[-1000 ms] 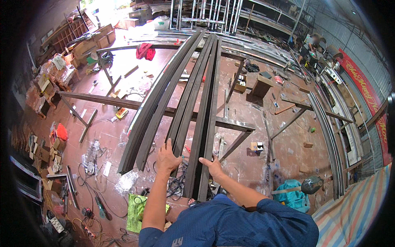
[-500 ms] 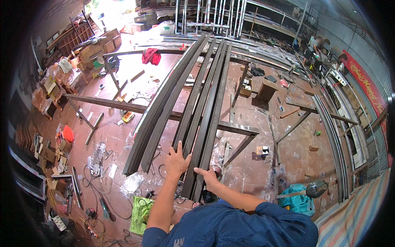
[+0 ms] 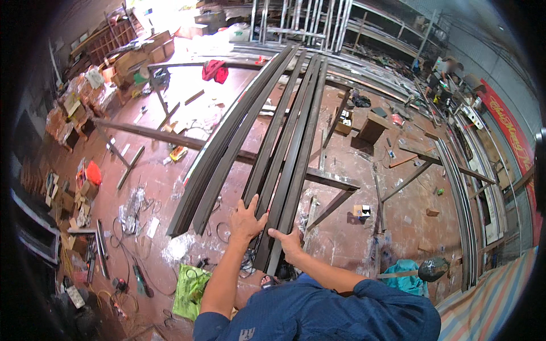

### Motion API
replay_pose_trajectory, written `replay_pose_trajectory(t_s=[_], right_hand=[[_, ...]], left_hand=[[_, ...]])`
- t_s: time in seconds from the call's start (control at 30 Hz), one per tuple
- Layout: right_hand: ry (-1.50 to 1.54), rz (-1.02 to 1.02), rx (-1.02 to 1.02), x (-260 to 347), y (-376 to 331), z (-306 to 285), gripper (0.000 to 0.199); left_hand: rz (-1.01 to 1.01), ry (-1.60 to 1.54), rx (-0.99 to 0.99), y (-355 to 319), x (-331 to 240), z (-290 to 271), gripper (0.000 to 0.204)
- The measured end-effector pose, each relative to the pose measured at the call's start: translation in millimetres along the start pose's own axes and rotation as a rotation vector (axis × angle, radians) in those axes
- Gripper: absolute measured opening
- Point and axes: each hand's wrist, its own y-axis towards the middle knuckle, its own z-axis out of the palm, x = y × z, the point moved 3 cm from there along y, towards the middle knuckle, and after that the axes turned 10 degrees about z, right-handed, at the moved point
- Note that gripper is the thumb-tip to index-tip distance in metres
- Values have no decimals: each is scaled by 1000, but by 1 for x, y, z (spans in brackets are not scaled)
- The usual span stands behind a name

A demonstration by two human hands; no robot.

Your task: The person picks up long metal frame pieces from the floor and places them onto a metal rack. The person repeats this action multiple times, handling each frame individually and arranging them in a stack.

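Several long dark metal bars lie lengthwise in front of me, their near ends toward my body. My left hand rests on the near part of these bars, its fingers stretched and apart. Close beside it, my right hand grips the outer right bar near its end. Its thumb lies across the top, and its other fingers are mostly hidden down the side. To the left, across a gap, sits another bundle of dark bars. A metal trestle rail runs crosswise underneath and bears them.
A second trestle at the right carries long thin profiles. Cables, a grinder-like tool and a green bag lie on the floor at left. A cardboard box stands beyond the bars. A co-worker is far right.
The view has shifted slightly, so the surroundings sit a little differently. Both hands stay at the near ends of the bars, with hardly any visible movement along them.
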Motion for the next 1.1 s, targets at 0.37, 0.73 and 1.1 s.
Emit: replay_pose_trajectory(t_s=[0.37,0.73,1.1], right_hand=[[160,204,165,-2,42,-17,89],[-633,-354,-102,33,17,-22,125],[-925,-332,-108,30,-11,-2,121]], left_hand=[[-91,-85,111,9,14,-18,90],[-674,-1104,-315,-47,117,0,62],[-741,-1824,-442,-116,45,69,58]])
